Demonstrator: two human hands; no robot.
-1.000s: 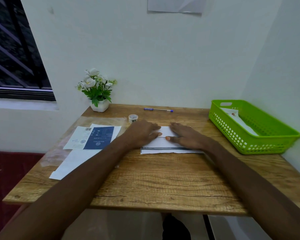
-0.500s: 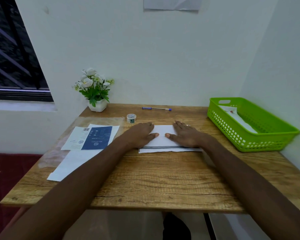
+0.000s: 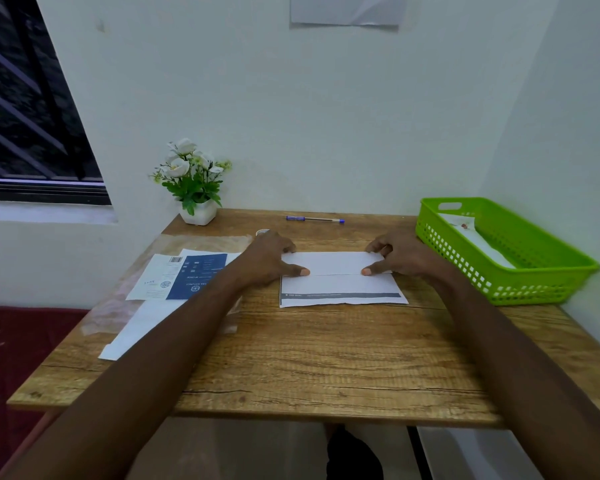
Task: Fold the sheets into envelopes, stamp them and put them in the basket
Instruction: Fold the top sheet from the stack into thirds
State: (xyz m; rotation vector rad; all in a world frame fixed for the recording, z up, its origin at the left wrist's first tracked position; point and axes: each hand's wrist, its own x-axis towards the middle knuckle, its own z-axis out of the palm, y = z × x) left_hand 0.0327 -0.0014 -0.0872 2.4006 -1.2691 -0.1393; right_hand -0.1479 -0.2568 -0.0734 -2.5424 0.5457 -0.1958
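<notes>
Left hand and right hand both press flat on the sheet, one at each end, well apart from each other. Thumbs point inward along the edge of the folded-down flap; fingers curl over the sheet's far edge. Neither hand closes around anything; palms and fingertips bear down on the paper only.

Sheet lies mid-table, top portion folded toward the person, a dark printed strip showing along its near edge.

Left of the left forearm: a stack of papers, blue-printed one on top, lying on a clear plastic sleeve. Tape roll just behind the left hand, mostly hidden by it. Pen near the far table edge, apart from both hands. Potted flowers at the far left corner.

Green basket at the right edge of the table, near the right hand but not touching; a white folded piece with a small red mark lies inside.
</notes>
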